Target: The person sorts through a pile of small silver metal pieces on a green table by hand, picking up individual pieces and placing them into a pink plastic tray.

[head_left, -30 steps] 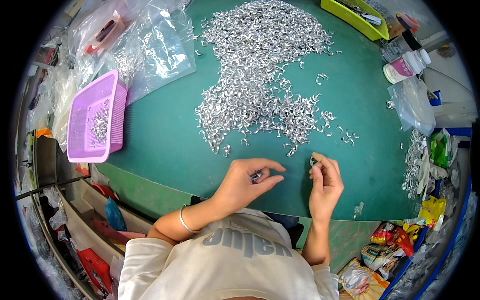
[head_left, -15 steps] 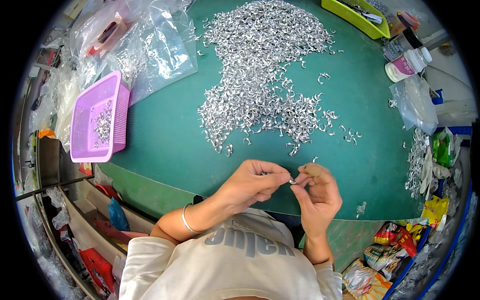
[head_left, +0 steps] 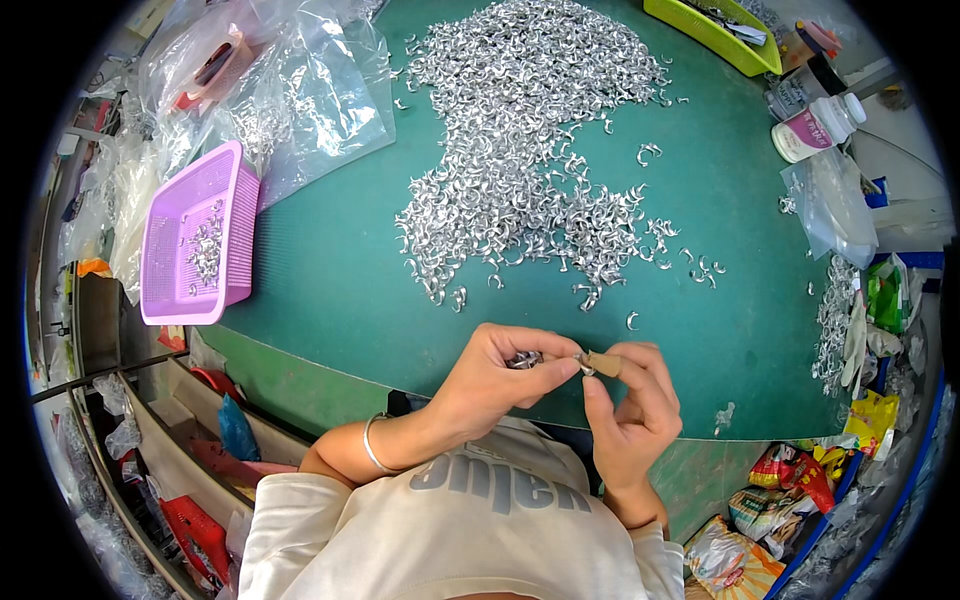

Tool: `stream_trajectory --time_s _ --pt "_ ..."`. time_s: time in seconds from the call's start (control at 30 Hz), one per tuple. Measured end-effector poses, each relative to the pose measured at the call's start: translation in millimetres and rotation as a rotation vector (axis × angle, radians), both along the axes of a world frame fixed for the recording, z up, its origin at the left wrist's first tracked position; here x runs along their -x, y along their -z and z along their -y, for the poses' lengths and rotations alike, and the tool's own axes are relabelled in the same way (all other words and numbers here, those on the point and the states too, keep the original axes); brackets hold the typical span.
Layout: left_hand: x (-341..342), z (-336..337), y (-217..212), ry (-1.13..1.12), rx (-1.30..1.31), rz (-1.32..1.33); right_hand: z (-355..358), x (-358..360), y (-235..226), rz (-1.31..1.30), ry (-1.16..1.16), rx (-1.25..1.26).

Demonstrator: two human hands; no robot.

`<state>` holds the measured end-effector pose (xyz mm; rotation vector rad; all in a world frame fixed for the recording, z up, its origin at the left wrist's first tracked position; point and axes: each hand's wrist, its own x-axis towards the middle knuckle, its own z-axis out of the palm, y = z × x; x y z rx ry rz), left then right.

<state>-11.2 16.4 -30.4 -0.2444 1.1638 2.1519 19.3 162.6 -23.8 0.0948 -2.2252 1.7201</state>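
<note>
My left hand [head_left: 490, 372] is closed, with thumb and forefinger pinching a small curved silver metal piece [head_left: 586, 368]. Several more such metal pieces [head_left: 525, 360] show inside its curled fingers. Opposite it, my right hand [head_left: 636, 402] grips the same piece between thumb and forefinger; a tan finger cover [head_left: 604, 364] sits on that forefinger. Both hands meet above the near edge of the green table. Beyond them spreads a large heap of curved silver pieces [head_left: 530, 130], and one loose piece [head_left: 632, 320] lies just past my right hand.
On the left stands a purple plastic basket [head_left: 246, 240] with some silver pieces inside. Clear plastic bags [head_left: 330, 100] lie behind it. A yellow-green tray [head_left: 705, 32], a white bottle [head_left: 815, 130] and another plastic bag [head_left: 830, 205] occupy the right side.
My right forefinger has bent in toward the pinched piece, bringing its tan cover nearer my left fingertips. More silver pieces show in my left hand. The heap looks unchanged.
</note>
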Motion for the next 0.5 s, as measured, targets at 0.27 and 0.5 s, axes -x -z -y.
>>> stream_trajectory --time_s 0.27,0.5 --pt "3.8 1.0 -0.7 0.083 -0.185 0.174 -2.9 -0.1 0.1 -0.076 0.017 -0.164" --pt "8.2 6.6 7.2 0.015 -0.306 0.144 -51.0 15.1 20.6 0.133 0.25 -0.381"
